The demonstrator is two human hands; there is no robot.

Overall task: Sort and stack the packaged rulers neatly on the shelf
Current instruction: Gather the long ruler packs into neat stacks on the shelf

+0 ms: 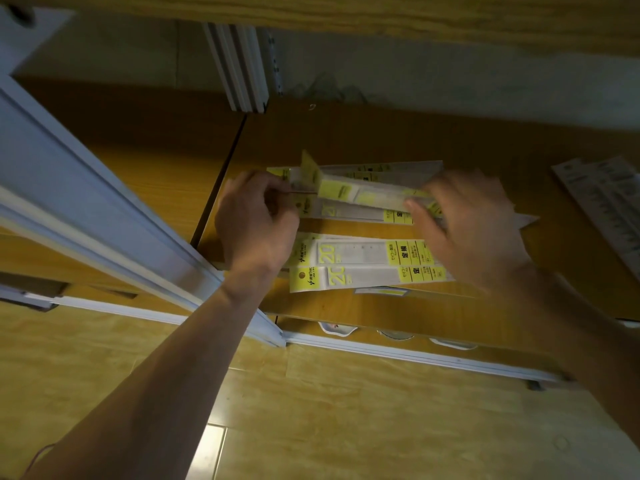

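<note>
Yellow-and-clear packs (363, 256) on a wood shelf (450, 140), each printed with a big yellow "20" and black characters "定規" on the yellow end panel; smaller print unreadable.

Left hand (254, 223), 9 o'clock of the pile: grip clenched, fingers curled, pinching the left end of a lifted pack (360, 192). Its yellow header flap sticks up at 12 o'clock of that hand.

Right hand (471, 230), 3 o'clock of the pile, motion-blurred: thumb and fingers curl round the right end of the same pack. Pack is raised, tilted, over the rear row.

Rear pack (353, 213) lies flat under the lifted one, more pack edges behind it at 12 o'clock. Two front packs lie flat at 6 o'clock, overlapping, slightly skewed, near the shelf's front edge; a further label edge pokes out just under them.

Grey-white packs (602, 199) lie at 3 o'clock, well apart from the yellow pile, print blurred.

Edges: dark seam (221, 174) between shelf boards at 9 o'clock, just beside left hand. White frame rail (104, 209) runs diagonally at 8 o'clock, close to left wrist. Upper shelf board (346, 12) overhangs at 12 o'clock. Bare wood at the back and between the piles.
</note>
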